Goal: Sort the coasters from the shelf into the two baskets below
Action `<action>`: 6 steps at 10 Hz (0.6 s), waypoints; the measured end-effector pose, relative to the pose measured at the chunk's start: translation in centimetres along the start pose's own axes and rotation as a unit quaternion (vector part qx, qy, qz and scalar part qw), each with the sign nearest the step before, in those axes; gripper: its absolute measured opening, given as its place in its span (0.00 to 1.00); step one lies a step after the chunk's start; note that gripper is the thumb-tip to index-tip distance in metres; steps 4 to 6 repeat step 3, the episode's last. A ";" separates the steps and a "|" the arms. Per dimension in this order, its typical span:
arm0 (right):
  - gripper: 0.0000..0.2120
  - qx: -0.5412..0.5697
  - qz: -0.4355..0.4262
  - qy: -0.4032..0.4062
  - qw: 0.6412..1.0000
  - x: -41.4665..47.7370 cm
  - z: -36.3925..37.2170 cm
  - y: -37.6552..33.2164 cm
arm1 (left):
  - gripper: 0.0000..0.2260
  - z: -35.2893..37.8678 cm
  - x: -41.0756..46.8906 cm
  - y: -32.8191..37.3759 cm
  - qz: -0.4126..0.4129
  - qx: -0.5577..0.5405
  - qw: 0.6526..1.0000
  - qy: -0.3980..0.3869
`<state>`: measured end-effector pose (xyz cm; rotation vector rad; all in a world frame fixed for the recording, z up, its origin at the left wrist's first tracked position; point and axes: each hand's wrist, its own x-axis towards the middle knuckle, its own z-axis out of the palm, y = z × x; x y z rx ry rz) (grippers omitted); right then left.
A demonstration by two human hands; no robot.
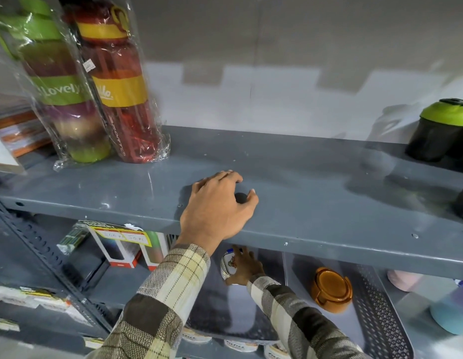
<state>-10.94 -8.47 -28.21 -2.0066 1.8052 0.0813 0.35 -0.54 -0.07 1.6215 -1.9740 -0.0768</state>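
My left hand rests palm down on the grey shelf, fingers loosely apart with nothing in them. Under that shelf, my right hand grips a round white coaster with a coloured print, held on edge at the back of the left grey perforated basket. The shelf edge partly hides the coaster. An orange round coaster set in its holder lies in the right grey perforated basket. No coasters show on the shelf top.
Two wrapped bottles, green and red-yellow, stand at the shelf's left. A dark shaker with a green lid stands at the right. Boxed goods sit left of the baskets, pastel cups to the right.
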 end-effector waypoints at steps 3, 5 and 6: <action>0.61 0.047 -0.081 0.100 0.991 -3.3 -1.1 -0.4 | 0.19 -0.2 0.1 0.2 -0.016 -0.017 1.000 -0.011; 0.61 0.047 -0.081 0.100 0.991 -3.3 -1.1 -0.4 | 0.19 -0.2 0.1 0.2 -0.016 -0.017 1.000 -0.011; 0.61 0.047 -0.081 0.100 0.991 -3.3 -1.1 -0.4 | 0.19 -0.2 0.1 0.2 -0.016 -0.017 1.000 -0.011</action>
